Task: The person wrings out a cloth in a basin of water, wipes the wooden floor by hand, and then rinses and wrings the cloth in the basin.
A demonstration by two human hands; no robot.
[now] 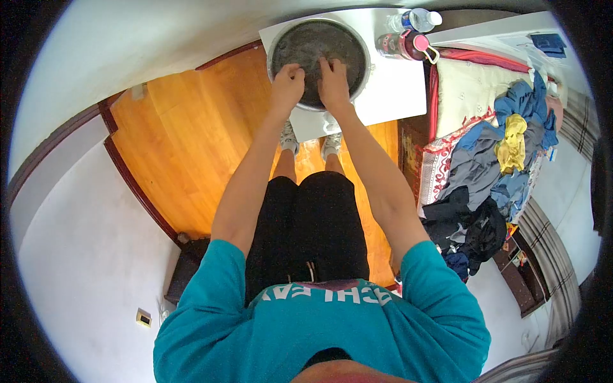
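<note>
A round metal basin (366,71) with dark contents stands on a white table (399,89). Over the basin's left part is my left hand (288,84), its fingers curled together; whatever is between them is too small to make out. My right hand (333,82) reaches in near the middle, fingers bent downward, with the tips at the dark contents. The two hands are a short way apart. It is not clear whether the dark contents are cloth or murky water.
Right of the basin lie a clear bottle (415,20) and a dark bottle with a pink cap (405,46). A bed (466,83) at the right bears piled clothes (472,159). Wooden floor (185,127) stretches to the left; a dark box (185,268) is at the wall.
</note>
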